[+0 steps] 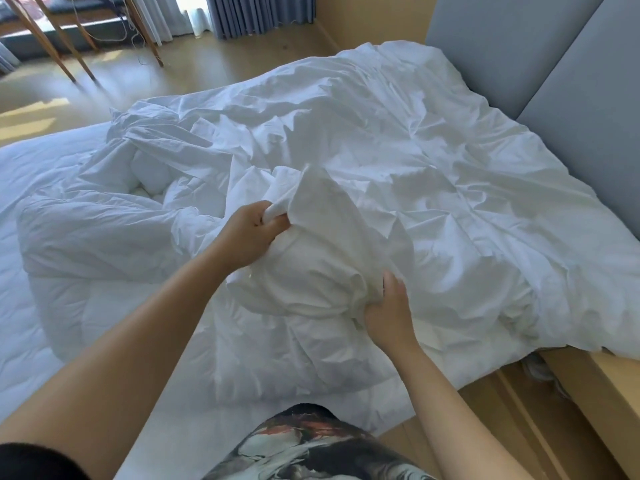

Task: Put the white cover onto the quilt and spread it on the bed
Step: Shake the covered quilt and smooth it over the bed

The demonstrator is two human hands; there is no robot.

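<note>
The left hand (249, 233) is curled tight round a bunch of the thin, wrinkly white cloth cover (381, 133). The right hand (388, 313) grips another lump of it, and the cloth hides its fingertips. The cover lies across the wide white bed (14, 306), up to the grey padded headboard (519, 46). The puffy white quilt (86, 230) lies folded by the left hand, partly under the cover. Past the bed stand slanted wooden legs (69, 46) and grey curtains (256, 12).

Bare forearms — dark patterned garment (311, 441), red-white print.
</note>
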